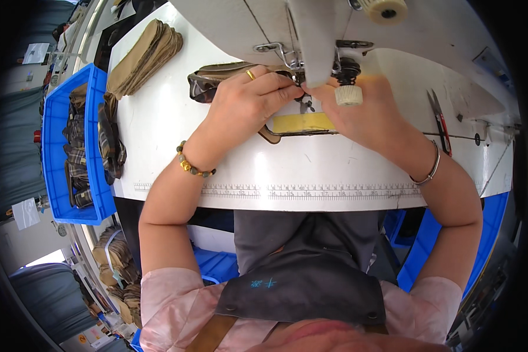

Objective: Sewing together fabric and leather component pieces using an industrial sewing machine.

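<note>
A zippered fabric piece [212, 80], brown and camouflage-patterned, lies under the head of a white sewing machine [240, 26]. My left hand [244, 101] is closed on its right end, thumb and forefinger pinched close to the needle area. From the other side my right hand [366, 111] reaches in, its fingertips drawn together and almost meeting the left ones. The machine's head and a cream knob hide part of the right fingers, so what they grip is unclear. A yellow strip [303, 122] lies just below both hands on the machine bed.
A stack of brown fabric pieces [146, 57] lies at the table's far left. Next to it, a plaid piece [110, 141] hangs near a blue bin [48, 135] of plaid pieces. Red-handled scissors [439, 122] lie right of my right hand. A printed ruler [311, 192] follows the near edge.
</note>
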A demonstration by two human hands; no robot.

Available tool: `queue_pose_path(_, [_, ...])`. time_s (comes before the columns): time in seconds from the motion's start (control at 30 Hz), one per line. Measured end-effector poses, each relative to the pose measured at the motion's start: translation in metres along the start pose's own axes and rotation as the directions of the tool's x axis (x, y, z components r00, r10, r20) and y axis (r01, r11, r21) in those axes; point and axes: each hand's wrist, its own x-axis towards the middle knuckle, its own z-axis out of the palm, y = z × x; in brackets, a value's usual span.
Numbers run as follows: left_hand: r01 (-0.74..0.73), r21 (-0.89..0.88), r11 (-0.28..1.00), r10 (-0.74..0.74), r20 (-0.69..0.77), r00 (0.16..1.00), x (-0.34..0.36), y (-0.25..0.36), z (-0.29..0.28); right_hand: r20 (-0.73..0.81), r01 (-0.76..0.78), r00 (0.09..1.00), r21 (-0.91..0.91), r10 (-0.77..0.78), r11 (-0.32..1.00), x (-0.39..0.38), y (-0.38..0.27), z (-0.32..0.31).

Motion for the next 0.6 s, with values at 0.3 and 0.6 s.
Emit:
queue_pose_path(0.3, [-0.019,0.087,0.996,0.017,0.03,0.999,0.0002,0.0038,-0.0053,-0.021,0.022,1.0,0.009,-0.022,1.0,0.0007,-0.0012,0.0037])
queue_pose_path(0.6, [0.067,0.136,0.988,-0.071,0.024,0.997,0.0062,0.0039,0.0012,-0.017,0.096,0.995,-0.126,-0.099,0.987,-0.0008,-0.0014,0.0027])
